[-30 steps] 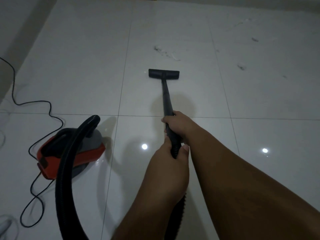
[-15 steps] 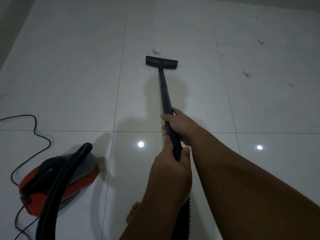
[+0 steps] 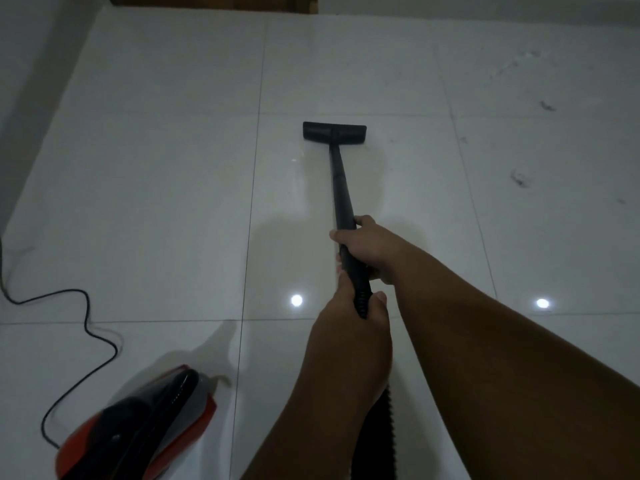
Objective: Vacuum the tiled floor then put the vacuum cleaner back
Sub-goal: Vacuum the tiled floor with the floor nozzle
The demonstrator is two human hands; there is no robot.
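Observation:
A black vacuum wand [image 3: 341,188] runs forward over the white tiled floor [image 3: 156,202] to its flat black floor nozzle [image 3: 334,131]. My right hand [image 3: 372,249] grips the wand higher up. My left hand [image 3: 349,327] grips the ribbed hose end just below it. The ribbed hose [image 3: 379,441] drops down between my forearms. The red and black vacuum cleaner body [image 3: 138,434] sits on the floor at lower left, partly cut off by the frame edge.
A black power cord [image 3: 86,323] snakes over the tiles at left. Dark hair and dust clumps [image 3: 519,179] lie on the tiles at right. A wall runs along the left, and a dark wooden edge [image 3: 207,0] at the top.
The nozzle has passed over the dust clump that lay ahead of it; that clump is gone from view. The view has shifted forward, so the vacuum body sits lower in frame.

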